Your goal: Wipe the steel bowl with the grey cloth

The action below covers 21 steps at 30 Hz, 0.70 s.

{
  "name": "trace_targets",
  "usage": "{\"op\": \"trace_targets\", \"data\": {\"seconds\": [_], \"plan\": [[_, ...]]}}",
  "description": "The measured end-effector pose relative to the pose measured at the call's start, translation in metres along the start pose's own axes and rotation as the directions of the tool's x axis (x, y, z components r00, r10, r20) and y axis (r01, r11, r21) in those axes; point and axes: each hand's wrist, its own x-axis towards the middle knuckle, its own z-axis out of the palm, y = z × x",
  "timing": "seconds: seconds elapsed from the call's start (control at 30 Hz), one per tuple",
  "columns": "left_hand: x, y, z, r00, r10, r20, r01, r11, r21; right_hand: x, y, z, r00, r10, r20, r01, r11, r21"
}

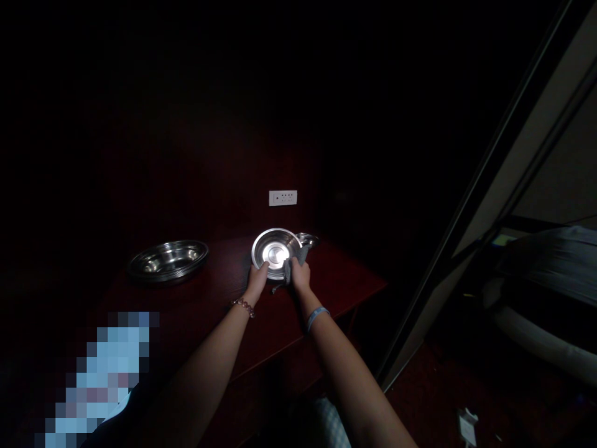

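A shiny steel bowl [275, 239] is tilted toward me above the dark red table. My left hand [257, 280] grips its lower left rim, thumb over the edge. At the right side of the bowl, my right hand [300, 274] is closed on a grey cloth [302, 254] pressed to the rim. The fingers of both hands are mostly hidden behind the bowl and cloth. Partly behind the bowl, another small steel dish [308, 239] rests on the table. Farther left lie some stacked steel basins [168, 258].
The dark red table [345, 280] stands against a wall with a white power socket [283, 198]. A framed panel edge [448, 242] slants along the right. Beyond it is a chair-like object [536, 336]. A small white object [467, 427] lies on the floor. A blurred patch covers the lower left.
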Motion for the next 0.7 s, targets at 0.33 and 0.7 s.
{"op": "trace_targets", "data": {"seconds": [0.33, 0.7], "plan": [[0.0015, -0.001, 0.0007, 1.0, -0.012, 0.003, 0.012, 1.0, 0.004, -0.0004, -0.0012, 0.0005, 1.0, 0.012, 0.005, -0.012, 1.0, -0.011], [0.0026, -0.0027, 0.0001, 1.0, 0.005, -0.008, -0.005, 1.0, 0.025, -0.0026, -0.0043, -0.0009, 1.0, 0.01, 0.017, -0.01, 1.0, -0.025]]}}
